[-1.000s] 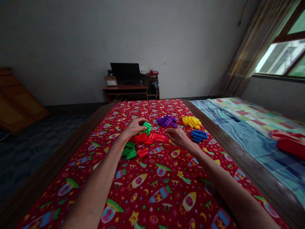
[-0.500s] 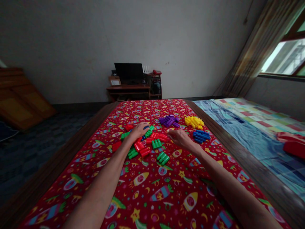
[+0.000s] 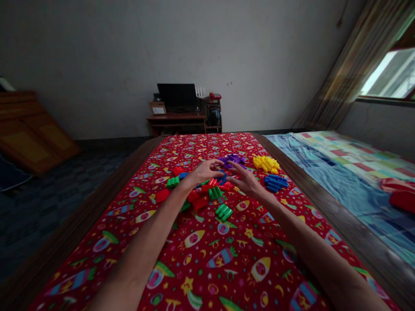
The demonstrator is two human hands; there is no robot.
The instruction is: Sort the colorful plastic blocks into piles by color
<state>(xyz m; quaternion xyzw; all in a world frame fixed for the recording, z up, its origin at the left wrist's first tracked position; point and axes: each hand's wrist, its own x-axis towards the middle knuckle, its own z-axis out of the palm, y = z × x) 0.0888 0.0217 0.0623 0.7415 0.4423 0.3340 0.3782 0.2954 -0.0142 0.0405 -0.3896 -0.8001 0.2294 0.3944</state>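
Head view is showing two bare hands facing each other near the middle of a bench (image 3: 343, 222) covered with a red printed cloth (image 3: 207, 242). The left hand (image 3: 205, 172) is bending inward from 9 o'clock with its fingers curling, while the right hand (image 3: 248, 180) is facing it from 3 o'clock, its grip standing apart, fingers and thumb spreading. A blue block (image 3: 221, 177) is showing between them, close under the left fingertips; whether the left grip is clamping it, I am not able to tell. Taking that gap as the clock's centre, purple blocks (image 3: 232, 158) are lying at 12 o'clock, yellow blocks (image 3: 266, 164) are heaping up between 2 and 3, and a blue pile (image 3: 276, 183) is resting at 3, just beyond the right hand. A lone green block (image 3: 224, 212) is lying at 6, another green piece (image 3: 215, 193) is sitting at 7, and red blocks (image 3: 200, 203) are gathering at 8, beside the left wrist. Farther off, a monitor (image 3: 177, 97) is standing on a desk (image 3: 181, 117) at 11.
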